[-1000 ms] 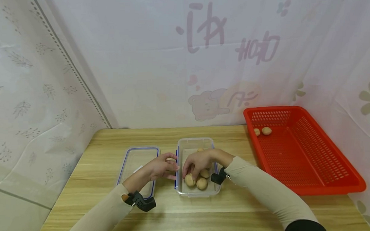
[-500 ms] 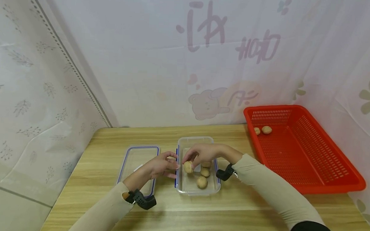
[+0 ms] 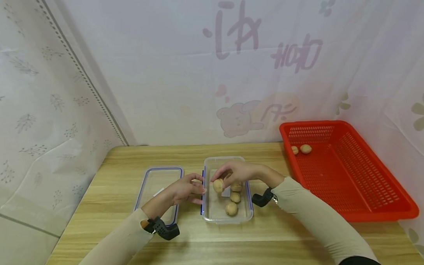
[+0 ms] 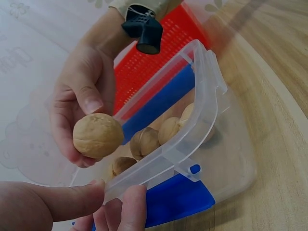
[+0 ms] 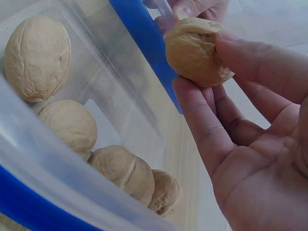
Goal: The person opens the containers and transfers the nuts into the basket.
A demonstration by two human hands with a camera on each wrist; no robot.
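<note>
My right hand pinches a walnut between thumb and fingers, above the clear plastic food box with blue side latches. In the left wrist view the lifted walnut shows whole, raised above the box's rim. My left hand holds the box's left wall, its thumb at the rim and fingers by the blue latch. Several walnuts lie in the box along its right side, among them one near the front and one further back.
The box's lid, edged in blue, lies on the wooden table left of the box, partly under my left forearm. A red perforated basket stands at the right, with two walnuts in its far left corner. Printed curtains hang behind.
My right hand has lifted a walnut from the box's front left and carried it up and toward the back, then slightly right. The left hand has stayed on the box wall.
</note>
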